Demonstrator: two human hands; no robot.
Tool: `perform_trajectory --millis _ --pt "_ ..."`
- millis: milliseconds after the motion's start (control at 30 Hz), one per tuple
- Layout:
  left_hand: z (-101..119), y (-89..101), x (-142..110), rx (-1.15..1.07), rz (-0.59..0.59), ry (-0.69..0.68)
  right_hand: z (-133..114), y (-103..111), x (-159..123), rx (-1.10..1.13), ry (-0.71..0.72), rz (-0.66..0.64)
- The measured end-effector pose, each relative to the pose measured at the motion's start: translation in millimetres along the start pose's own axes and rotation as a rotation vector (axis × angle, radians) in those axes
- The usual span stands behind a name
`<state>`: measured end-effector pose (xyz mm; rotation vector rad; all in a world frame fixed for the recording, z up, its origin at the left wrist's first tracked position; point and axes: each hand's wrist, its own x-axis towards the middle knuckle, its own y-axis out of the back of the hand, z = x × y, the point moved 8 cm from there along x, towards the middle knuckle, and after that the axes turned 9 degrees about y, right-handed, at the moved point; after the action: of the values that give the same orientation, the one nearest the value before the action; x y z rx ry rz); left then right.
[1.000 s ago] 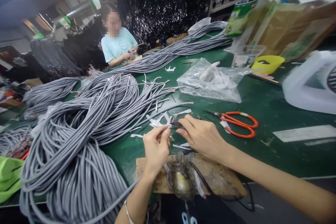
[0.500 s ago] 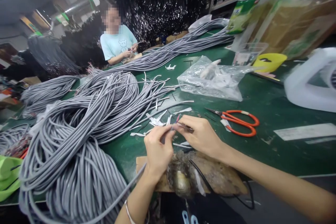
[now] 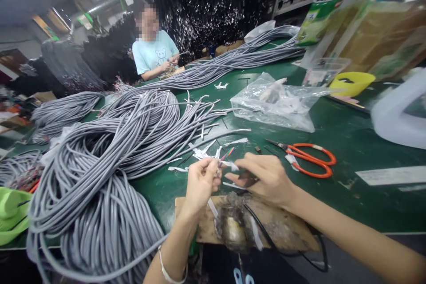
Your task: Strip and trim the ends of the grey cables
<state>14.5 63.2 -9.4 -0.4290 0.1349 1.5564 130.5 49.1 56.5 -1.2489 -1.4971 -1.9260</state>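
My left hand (image 3: pixel 203 184) is closed in a pinch around the end of a grey cable (image 3: pixel 143 253). Thin coloured wires (image 3: pixel 229 153) fan out past its fingertips, with a strip of white wrapping (image 3: pixel 229 165) sticking out to the right. Just right of the wires is my right hand (image 3: pixel 266 179), its fingers curled around something dark that I cannot make out. Below both hands lies a worn wooden board (image 3: pixel 282 226) with a dirty metal piece (image 3: pixel 234 230) on it. Orange-handled scissors (image 3: pixel 311 159) rest on the green table to the right.
Big coils of grey cable (image 3: pixel 100 177) fill the left side. White scraps (image 3: pixel 203 151) lie beyond my hands, a clear plastic bag (image 3: pixel 276 102) farther back. A yellow cup (image 3: pixel 353 83) and a white plastic container (image 3: pixel 396 111) stand right. A person (image 3: pixel 155 53) sits across the table.
My right hand has moved off the cable end to the right, and its fingers have loosened. White wrapping and coloured wires now show at the cable end. My left hand keeps its pinch.
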Motion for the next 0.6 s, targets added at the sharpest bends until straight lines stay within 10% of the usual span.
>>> perform_trajectory --millis 600 --pt "9 -0.1 -5 0.253 0.056 -0.183 1 -5 1 -0.327 -0.050 -0.143"
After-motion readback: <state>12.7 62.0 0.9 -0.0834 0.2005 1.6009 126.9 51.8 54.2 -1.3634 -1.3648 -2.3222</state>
